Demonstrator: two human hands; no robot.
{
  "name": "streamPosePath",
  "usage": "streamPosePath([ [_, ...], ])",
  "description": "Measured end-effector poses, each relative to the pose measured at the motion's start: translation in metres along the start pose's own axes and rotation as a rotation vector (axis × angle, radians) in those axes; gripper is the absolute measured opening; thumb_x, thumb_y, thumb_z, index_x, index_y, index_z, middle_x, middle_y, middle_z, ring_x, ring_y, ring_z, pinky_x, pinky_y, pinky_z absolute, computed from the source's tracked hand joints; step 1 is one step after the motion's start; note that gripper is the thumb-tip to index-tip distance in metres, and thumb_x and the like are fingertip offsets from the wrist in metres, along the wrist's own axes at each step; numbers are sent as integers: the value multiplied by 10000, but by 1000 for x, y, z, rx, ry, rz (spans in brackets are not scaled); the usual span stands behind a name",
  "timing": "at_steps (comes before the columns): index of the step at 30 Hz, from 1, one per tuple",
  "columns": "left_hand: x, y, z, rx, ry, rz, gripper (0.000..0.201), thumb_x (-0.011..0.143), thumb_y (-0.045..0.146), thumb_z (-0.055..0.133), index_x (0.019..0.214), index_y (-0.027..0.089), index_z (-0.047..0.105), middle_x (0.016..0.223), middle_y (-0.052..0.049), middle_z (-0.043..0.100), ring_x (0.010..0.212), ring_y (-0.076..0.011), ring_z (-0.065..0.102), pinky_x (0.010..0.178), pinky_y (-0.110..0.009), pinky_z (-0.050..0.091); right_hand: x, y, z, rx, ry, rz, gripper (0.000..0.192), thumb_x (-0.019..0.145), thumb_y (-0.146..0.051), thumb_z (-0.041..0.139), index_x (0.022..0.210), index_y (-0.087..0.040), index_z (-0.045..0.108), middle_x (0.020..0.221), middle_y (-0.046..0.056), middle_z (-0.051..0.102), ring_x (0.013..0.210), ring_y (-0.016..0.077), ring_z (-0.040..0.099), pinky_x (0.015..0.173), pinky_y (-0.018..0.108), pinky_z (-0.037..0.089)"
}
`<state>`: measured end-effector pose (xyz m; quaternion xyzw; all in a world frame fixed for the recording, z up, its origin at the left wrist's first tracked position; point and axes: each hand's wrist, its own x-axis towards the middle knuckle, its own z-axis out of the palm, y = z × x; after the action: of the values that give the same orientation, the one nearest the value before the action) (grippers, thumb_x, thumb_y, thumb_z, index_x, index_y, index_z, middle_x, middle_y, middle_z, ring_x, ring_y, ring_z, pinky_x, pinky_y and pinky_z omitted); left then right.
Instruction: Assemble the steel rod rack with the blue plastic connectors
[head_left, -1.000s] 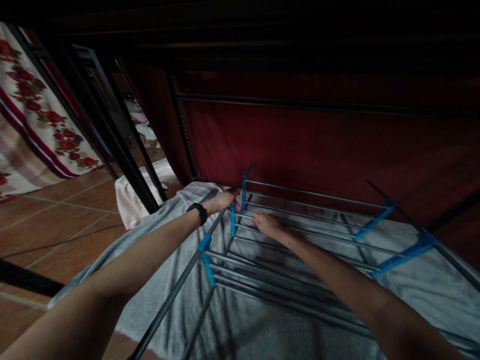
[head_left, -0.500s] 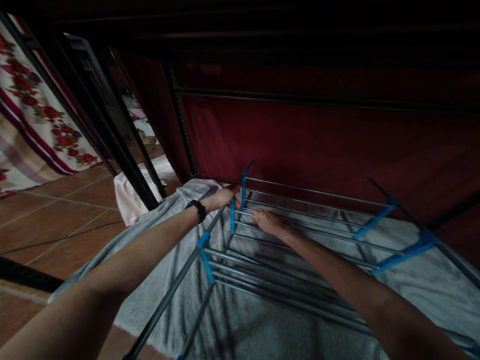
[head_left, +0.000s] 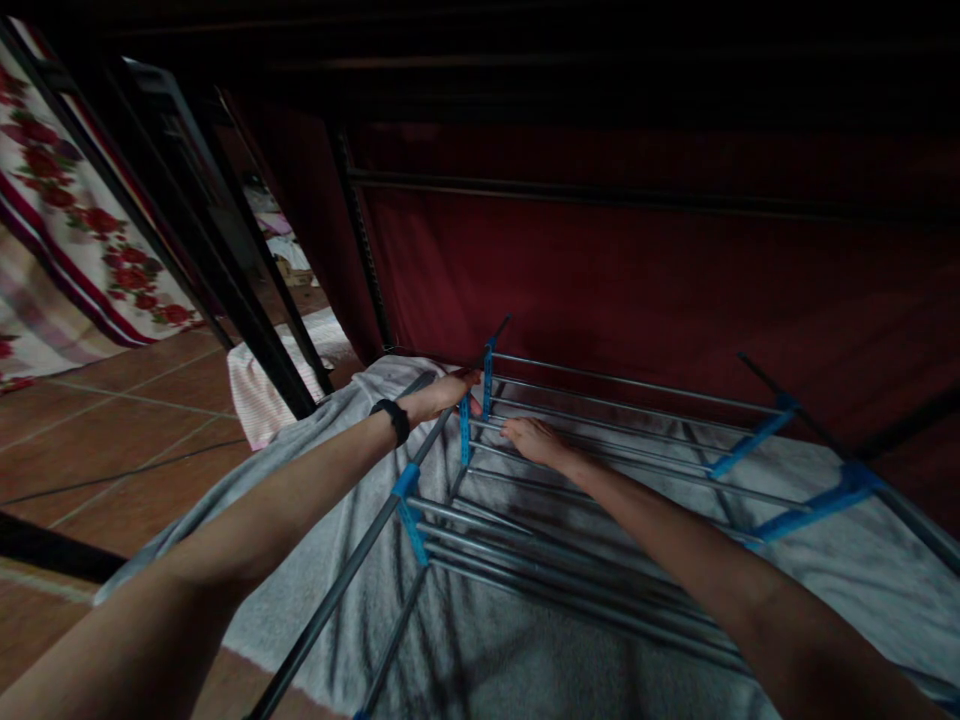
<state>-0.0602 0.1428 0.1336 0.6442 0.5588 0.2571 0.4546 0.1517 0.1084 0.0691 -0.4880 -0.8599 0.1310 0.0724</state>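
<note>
A folding drying rack (head_left: 600, 420) of grey metal rods and blue plastic joints lies low over a grey towel (head_left: 480, 650) spread on the floor. My left hand (head_left: 442, 393), with a black band on the wrist, grips the rack's long left side tube near a blue joint. My right hand (head_left: 531, 439) rests palm down on the thin rods just right of that joint, fingers curled over one rod.
A dark red cloth wall (head_left: 637, 280) on a black metal frame stands right behind the rack. Black frame posts (head_left: 247, 330) rise at the left. A pink-striped cloth (head_left: 259, 390) lies on the terracotta tile floor (head_left: 112, 440). A floral fabric (head_left: 67, 230) hangs at far left.
The view has shifted slightly downward. Both hands stay on the rack in nearly the same places.
</note>
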Motion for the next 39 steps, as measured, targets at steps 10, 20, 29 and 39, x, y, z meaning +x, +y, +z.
streamPosePath([
  [10,-2,3,1,-24,21,17,578,937,648,425,1175,161,626,692,-70,700,654,-221,652,557,-282,465,6,-1,-4,54,4,15,357,1028,-317,384,975,-198,717,932,31,749,853,162,656,713,238,407],
  [20,-11,9,1,-6,48,40,560,915,607,472,1199,147,619,729,-83,722,693,-234,662,585,-283,479,-42,7,-15,-128,-7,100,370,1037,-437,435,1279,-207,595,1345,132,648,1188,274,631,960,362,439],
  [29,-5,5,0,45,68,26,544,955,558,414,1220,126,612,765,-101,728,698,-230,655,589,-279,472,-56,27,-21,-198,-85,129,387,1074,-442,338,1181,-215,633,1162,116,738,1065,265,693,872,347,448],
  [39,-5,5,2,14,60,20,527,948,552,430,1235,146,606,802,-95,729,744,-237,681,616,-281,492,-49,32,-16,-169,-127,131,421,1075,-455,315,1151,-219,656,1137,105,744,1052,256,693,854,330,449],
])
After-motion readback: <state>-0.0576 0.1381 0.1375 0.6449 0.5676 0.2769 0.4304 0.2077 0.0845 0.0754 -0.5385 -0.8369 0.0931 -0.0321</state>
